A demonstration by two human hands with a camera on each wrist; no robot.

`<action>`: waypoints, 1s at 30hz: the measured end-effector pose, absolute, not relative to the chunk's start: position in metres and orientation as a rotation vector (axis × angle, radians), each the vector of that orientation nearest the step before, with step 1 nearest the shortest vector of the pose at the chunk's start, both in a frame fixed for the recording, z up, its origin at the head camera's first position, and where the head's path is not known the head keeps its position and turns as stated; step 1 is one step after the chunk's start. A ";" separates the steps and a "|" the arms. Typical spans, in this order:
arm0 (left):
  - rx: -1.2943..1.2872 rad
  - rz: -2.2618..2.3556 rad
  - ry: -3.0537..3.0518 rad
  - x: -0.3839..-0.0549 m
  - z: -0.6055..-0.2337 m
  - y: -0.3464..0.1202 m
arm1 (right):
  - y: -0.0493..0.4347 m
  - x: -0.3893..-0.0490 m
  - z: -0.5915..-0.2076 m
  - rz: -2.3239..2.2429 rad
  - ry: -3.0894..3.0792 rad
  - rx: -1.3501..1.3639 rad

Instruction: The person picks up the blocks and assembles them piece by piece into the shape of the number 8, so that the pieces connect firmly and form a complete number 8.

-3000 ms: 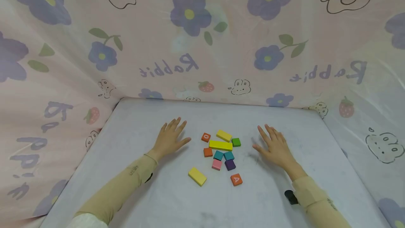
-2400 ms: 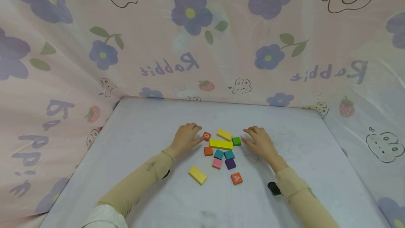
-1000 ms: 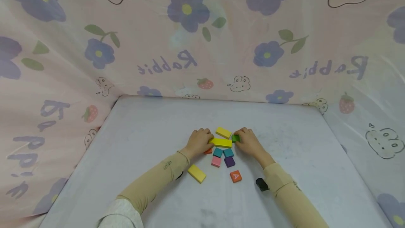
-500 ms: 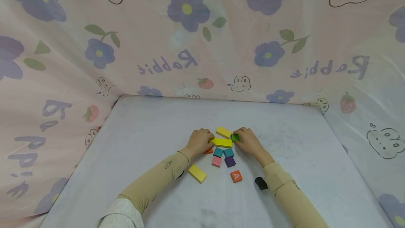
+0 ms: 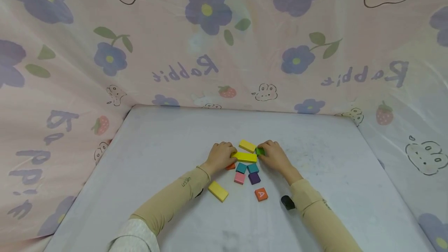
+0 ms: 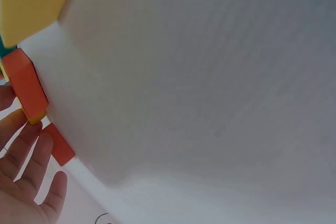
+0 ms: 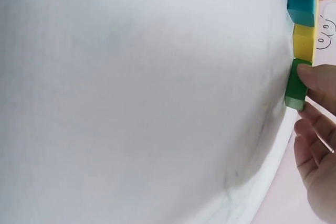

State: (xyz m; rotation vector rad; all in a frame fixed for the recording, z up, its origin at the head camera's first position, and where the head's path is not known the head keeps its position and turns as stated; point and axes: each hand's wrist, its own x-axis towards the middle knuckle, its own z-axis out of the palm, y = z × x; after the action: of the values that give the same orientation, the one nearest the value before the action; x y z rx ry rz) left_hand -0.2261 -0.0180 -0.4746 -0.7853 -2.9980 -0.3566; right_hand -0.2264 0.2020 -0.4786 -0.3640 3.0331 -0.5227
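My left hand (image 5: 220,158) pinches the left end of the long yellow block (image 5: 246,157), thumb and forefinger at its end. Beside it lies an orange block (image 5: 230,166), partly covered by that hand in the head view. In the left wrist view another orange block (image 6: 62,148) shows by the fingertips; the hand hides it from the head camera. My right hand (image 5: 276,158) pinches a small green block (image 5: 259,151) between thumb and fingers, at the long block's right end. The green block sits tilted close against a shorter yellow block (image 5: 247,146).
Nearer to me lie two teal blocks (image 5: 241,168), a pink block (image 5: 239,178) and a purple block (image 5: 254,178). Another yellow block (image 5: 218,191) and an orange block with a letter A (image 5: 261,194) lie closer still on the white table (image 5: 168,135). Patterned cloth (image 5: 224,49) walls it in.
Both hands came inward from the sides. The left took the long yellow block's end and covered the orange O block; the right took the green block and turned it slightly towards the shorter yellow block.
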 end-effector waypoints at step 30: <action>-0.789 -0.367 -3.017 -0.227 -0.475 -0.017 | 0.209 -0.189 -0.471 -0.570 2.858 -0.820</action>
State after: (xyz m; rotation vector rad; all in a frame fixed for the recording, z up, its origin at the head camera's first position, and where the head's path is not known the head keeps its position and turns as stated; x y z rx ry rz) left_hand -0.2274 -0.0172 -0.4747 -0.7889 -3.0169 -0.3668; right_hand -0.1894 0.2091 -0.4706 -0.8201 2.8581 -0.5701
